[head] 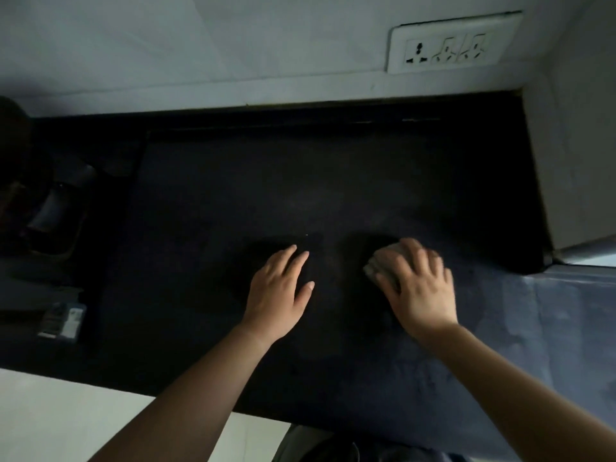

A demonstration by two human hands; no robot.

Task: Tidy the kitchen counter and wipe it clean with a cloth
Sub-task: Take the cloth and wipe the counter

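The dark stone worktop (333, 181) lies mostly cleared; right hand (420, 291) presses a crumpled grey cloth (378, 266), left hand (280, 291) rests flat, empty; wiping looks unfinished.

Two bare hands rest on one dark counter (233, 195): one left hand (278, 293) and one right hand (418, 290). One grey cloth (375, 266) shows, partly covered by the right hand. One white socket plate (451, 45) sits on the wall, carrying three sockets in a row. One small printed packet (61, 320) lies at the counter's left edge. A few dim shapes at the far left are too dark to count.
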